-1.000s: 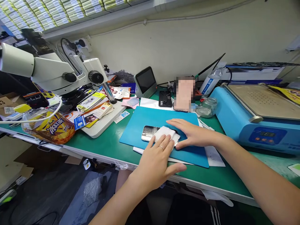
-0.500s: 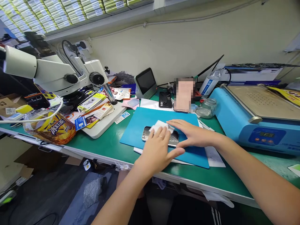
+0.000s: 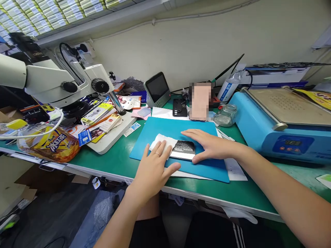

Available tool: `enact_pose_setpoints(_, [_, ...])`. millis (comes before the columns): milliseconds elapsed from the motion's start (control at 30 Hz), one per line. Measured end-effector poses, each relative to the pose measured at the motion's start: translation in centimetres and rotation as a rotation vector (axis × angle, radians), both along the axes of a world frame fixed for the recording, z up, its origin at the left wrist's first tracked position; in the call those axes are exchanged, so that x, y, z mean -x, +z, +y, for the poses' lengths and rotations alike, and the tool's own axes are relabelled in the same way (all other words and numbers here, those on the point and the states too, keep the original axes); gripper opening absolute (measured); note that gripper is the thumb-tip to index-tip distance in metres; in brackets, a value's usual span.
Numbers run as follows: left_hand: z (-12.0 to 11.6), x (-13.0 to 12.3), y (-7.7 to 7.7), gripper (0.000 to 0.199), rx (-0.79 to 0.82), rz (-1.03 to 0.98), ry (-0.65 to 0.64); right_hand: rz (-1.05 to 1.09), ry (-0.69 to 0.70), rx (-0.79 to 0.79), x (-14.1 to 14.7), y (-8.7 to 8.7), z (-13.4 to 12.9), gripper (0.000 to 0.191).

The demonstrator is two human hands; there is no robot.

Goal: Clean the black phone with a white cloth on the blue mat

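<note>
Left hand flat on wipe, grip unclenched | right hand open beside phone | uneven pressure could skid it

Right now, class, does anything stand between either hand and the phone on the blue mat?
Yes, on one side: a white wipe lies under the left hand's fingers, over the left part of the phone. Nothing visible stands between the right hand and the phone's right end.
</note>
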State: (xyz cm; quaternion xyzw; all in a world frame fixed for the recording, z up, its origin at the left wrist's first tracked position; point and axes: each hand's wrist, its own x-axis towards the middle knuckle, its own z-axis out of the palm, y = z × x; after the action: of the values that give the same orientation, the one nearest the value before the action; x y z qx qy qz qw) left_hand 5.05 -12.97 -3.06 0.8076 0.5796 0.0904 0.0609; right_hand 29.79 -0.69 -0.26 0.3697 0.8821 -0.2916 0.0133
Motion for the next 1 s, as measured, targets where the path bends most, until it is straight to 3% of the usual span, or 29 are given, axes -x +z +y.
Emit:
enact_pose_setpoints(133, [1.1, -2.1, -0.2, 0.082, -0.025, 0.012, 0.010, 0.004, 0.008, -0.019, 0.0, 0.0, 0.0, 0.115])
enact_pose_setpoints(333, [1.0, -6.6, 0.2, 0.091, -0.057, -0.080, -0.144, 0.036, 0.017, -0.045, 0.0, -0.3, 0.1, 0.109])
enact_pose_setpoints(433, [0.2, -5.9, 0.2, 0.089, -0.053, -0.098, -0.171, 0.044, 0.014, -0.037, -0.1, -0.4, 0.1, 0.107])
enact_pose_setpoints(633, [-1.3, -2.2, 0.4, 0.078, -0.033, -0.038, -0.121, 0.042, 0.022, -0.019, -0.1, -0.3, 0.1, 0.110])
enact_pose_setpoints(833, [0.4, -1.2, 0.9, 0.080, -0.093, -0.029, -0.193, 0.012, 0.005, -0.016, 0.1, -0.1, 0.0, 0.114])
enact_pose_setpoints(1000, [1.7, -1.3, 0.2, 0.086, -0.040, -0.018, -0.237, 0.028, 0.019, -0.024, 0.1, -0.1, 0.1, 0.113])
